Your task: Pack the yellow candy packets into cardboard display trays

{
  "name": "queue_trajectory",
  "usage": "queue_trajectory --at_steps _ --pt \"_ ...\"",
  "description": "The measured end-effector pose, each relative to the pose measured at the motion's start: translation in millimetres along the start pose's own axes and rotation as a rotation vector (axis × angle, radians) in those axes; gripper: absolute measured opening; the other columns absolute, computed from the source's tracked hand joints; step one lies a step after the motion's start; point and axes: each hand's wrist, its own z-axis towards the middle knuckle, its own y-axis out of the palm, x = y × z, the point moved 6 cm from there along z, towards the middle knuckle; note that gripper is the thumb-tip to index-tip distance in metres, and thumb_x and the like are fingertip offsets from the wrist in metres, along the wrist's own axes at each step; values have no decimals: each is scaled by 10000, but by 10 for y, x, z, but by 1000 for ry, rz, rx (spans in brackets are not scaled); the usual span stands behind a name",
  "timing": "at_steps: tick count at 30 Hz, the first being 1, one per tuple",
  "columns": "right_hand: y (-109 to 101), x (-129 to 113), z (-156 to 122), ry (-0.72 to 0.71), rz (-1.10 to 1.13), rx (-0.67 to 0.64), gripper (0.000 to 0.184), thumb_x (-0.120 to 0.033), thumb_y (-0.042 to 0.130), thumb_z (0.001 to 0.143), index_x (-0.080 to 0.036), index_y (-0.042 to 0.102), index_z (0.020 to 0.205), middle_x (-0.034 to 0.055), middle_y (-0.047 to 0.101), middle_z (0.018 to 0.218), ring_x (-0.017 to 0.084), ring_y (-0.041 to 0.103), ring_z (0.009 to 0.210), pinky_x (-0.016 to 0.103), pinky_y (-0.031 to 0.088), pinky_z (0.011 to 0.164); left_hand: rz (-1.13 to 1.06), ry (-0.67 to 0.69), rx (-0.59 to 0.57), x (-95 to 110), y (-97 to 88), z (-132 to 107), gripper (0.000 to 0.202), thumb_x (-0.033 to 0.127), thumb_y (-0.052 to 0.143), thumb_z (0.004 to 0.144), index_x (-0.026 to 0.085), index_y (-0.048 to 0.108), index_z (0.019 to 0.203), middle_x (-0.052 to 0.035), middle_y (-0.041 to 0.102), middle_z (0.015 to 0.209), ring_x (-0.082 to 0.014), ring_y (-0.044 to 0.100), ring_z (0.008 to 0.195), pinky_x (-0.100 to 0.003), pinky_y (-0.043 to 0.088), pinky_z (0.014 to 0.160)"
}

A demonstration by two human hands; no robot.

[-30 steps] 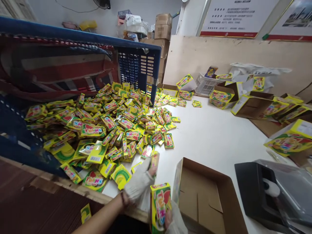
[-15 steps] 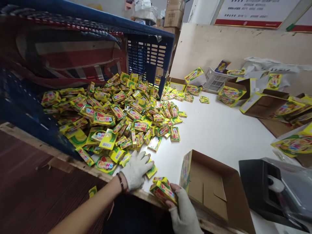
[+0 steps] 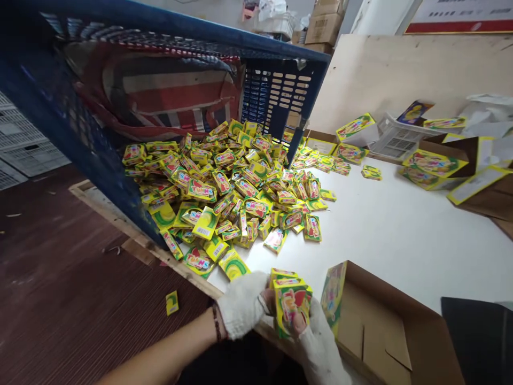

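Both of my hands wear white fingerless gloves and meet at the table's front edge. My right hand (image 3: 318,337) is closed round a small stack of yellow-green candy boxes (image 3: 292,307), their printed fronts facing up. My left hand (image 3: 248,302) presses against the stack's left side, fingers curled and partly hidden behind it. Just beyond lies a big heap of the same small boxes (image 3: 232,187), spilling from a blue plastic crate (image 3: 312,67) tipped on its side. To the right of my right hand sits an open cardboard carton (image 3: 385,326).
Several display cartons (image 3: 435,160) and a white basket (image 3: 395,140) stand at the back right. A black device (image 3: 476,337) is at the right edge. One small box (image 3: 172,302) lies on the floor left of the wooden table edge (image 3: 132,227). Stacked grey crates (image 3: 32,139) stand far left.
My left hand has moved right from the heap's near edge, bringing a box to the ones in my right hand. The held boxes are now tilted more upright. The view has swung left.
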Motion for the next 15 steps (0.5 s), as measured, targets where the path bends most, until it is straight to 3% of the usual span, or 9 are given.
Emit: queue_trajectory --at_steps 2,4,7,9,11,13,15 --pt "-39 43 37 95 -40 71 570 -627 553 823 -195 533 1195 140 666 1157 296 647 1034 408 536 907 167 104 -50 -136 -227 -35 215 331 554 862 220 620 1034 -81 641 1056 -257 590 1021 -410 471 896" --pt "-71 37 62 128 -21 120 675 -659 625 745 -195 521 1224 148 650 1191 310 636 1055 429 525 924 355 228 -95 -281 -387 -45 353 234 613 781 220 589 1133 -101 615 1120 -299 537 1123 -512 398 989" --pt "21 -56 68 126 307 16 702 -706 564 761 -207 528 1252 152 669 1166 320 652 1034 455 538 886 436 281 -105 -434 -415 -25 387 128 530 809 219 574 1183 -100 624 1055 -275 558 1056 -523 392 981" --pt "111 -137 35 158 521 -95 635 -688 463 836 -219 552 1255 152 694 1106 320 668 1007 473 545 858 280 221 -31 -446 -358 6 345 186 499 864 215 572 1200 -99 628 1068 -250 571 1016 -451 431 948" --pt "126 -201 0 166 587 -146 610 -663 387 881 -223 565 1264 149 706 1071 319 672 1004 481 544 856 1 99 41 -434 -271 45 332 321 468 913 214 571 1209 -86 639 1091 -233 577 1017 -378 458 917" --pt "67 -244 -9 116 509 -168 604 -652 415 871 -218 569 1263 140 702 1094 317 667 1021 473 541 877 -285 -19 24 -412 -147 98 355 427 391 947 217 607 1135 -53 665 1041 -204 594 963 -317 477 869" --pt "-9 -265 15 49 304 -206 571 -581 545 819 -213 566 1255 132 680 1172 317 650 1064 467 531 920 -451 -83 -62 -387 -31 172 402 483 354 950 212 647 1000 -29 681 941 -183 603 866 -283 488 792"
